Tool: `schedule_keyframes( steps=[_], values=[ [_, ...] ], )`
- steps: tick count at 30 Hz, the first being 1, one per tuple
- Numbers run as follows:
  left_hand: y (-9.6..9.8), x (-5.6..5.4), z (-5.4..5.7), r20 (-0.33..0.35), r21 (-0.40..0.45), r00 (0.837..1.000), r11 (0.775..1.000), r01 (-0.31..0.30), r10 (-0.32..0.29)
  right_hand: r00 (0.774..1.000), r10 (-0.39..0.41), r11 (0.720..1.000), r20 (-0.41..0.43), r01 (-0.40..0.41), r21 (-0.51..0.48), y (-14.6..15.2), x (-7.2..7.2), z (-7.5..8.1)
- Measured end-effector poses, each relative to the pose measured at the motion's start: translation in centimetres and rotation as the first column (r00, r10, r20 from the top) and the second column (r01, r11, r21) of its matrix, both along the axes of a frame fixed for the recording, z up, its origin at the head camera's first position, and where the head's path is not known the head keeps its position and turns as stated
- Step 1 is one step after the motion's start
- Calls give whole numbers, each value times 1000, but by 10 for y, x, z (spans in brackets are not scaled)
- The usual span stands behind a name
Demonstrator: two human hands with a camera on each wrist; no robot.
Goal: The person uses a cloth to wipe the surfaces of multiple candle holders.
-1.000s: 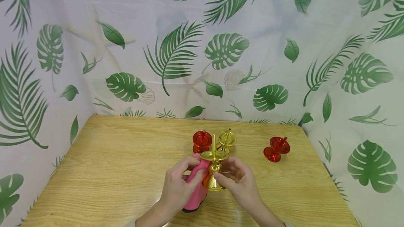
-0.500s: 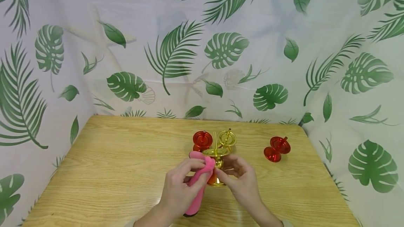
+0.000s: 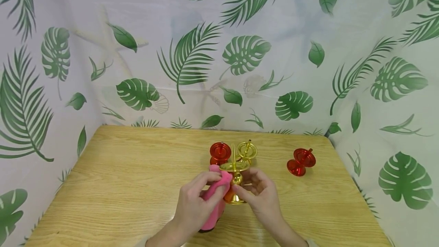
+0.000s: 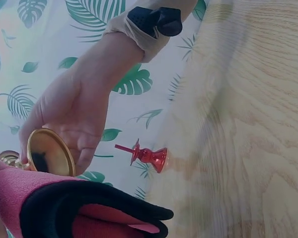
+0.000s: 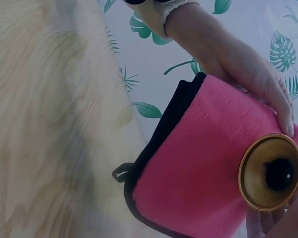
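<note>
My left hand (image 3: 196, 201) pinches a folded pink cloth (image 3: 217, 210) with dark edging. The cloth presses against the left side of a gold candle holder (image 3: 236, 197), just below its dish. My right hand (image 3: 262, 193) grips that candle holder by its stem, upright and above the table, spike pointing up. In both wrist views the hollow underside of its base shows, at the gold rim (image 4: 53, 151) in the left one. The pink cloth (image 5: 203, 163) hangs down with its black hem and a small loop visible in the right wrist view.
On the wooden table (image 3: 130, 178), a red candle holder (image 3: 220, 151) and another gold candle holder (image 3: 247, 150) stand behind the hands. A second red candle holder (image 3: 301, 162) stands farther right. A leaf-print curtain (image 3: 205, 68) surrounds the table's back and sides.
The cloth's upper end has shifted against the gold candle holder's neck. The candle holder has moved slightly right and up from its earlier spot. Both hands keep their grips.
</note>
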State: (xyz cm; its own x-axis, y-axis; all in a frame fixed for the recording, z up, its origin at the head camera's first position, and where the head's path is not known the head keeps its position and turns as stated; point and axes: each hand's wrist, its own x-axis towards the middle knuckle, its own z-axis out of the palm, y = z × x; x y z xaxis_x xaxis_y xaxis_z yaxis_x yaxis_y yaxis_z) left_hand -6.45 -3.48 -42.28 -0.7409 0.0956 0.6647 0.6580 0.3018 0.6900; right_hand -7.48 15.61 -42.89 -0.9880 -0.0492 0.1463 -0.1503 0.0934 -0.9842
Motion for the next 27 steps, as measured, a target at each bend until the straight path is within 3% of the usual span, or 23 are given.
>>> schedule_keyframes(
  steps=[3, 9, 12, 18, 22, 27],
  values=[
    [0, -2, -3, 34, 7, 999, 1000, -5, 4, 998, 45, 998, 54, -43, -41, 0, 1, 2],
    [0, -6, -10, 50, 17, 999, 1000, -3, 3, 989, 109, 994, 99, -107, -30, -1, 4, 5],
    [-1, -9, -13, 49, 30, 999, 1000, 6, -8, 987, 142, 990, 80, -141, -11, -1, 5, 7],
    [-3, -12, -14, 86, 51, 996, 999, -9, 4, 966, 257, 966, -37, -256, 34, 5, 6, 9],
    [-5, -13, -12, 112, 64, 994, 998, -4, -4, 966, 251, 966, -62, -245, 82, 9, 5, 9],
    [-5, -12, -10, 99, 79, 995, 997, 24, -32, 984, 162, 980, -76, -151, 132, 6, 4, 10]
  ],
)
